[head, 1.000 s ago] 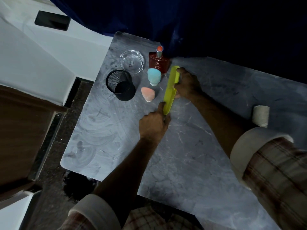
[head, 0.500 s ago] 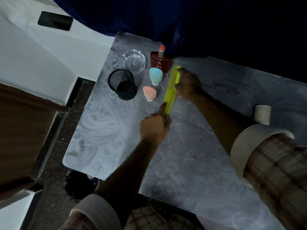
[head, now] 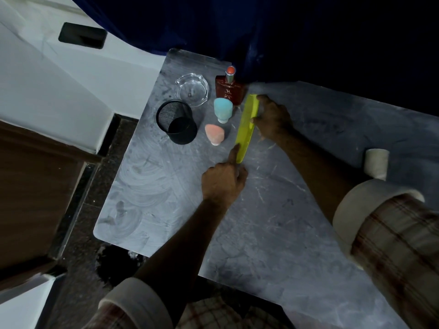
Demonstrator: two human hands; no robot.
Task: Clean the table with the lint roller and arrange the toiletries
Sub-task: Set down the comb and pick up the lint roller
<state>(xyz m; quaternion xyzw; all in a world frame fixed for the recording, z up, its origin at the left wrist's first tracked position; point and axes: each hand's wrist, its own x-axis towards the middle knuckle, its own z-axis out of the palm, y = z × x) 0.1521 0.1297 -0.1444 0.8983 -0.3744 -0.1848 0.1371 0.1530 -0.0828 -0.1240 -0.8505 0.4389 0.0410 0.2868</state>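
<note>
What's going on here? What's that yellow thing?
A person holds a long yellow comb on the grey table, the left hand at its near end and the right hand gripping the far end. It lies beside the blue sponge, the pink sponge and the red perfume bottle. The lint roller sits apart at the right.

The left hand now stretches its index finger further up along the near end of the yellow comb. Between those fingers and the right hand, the comb looks straighter, its earlier kink gone.
</note>
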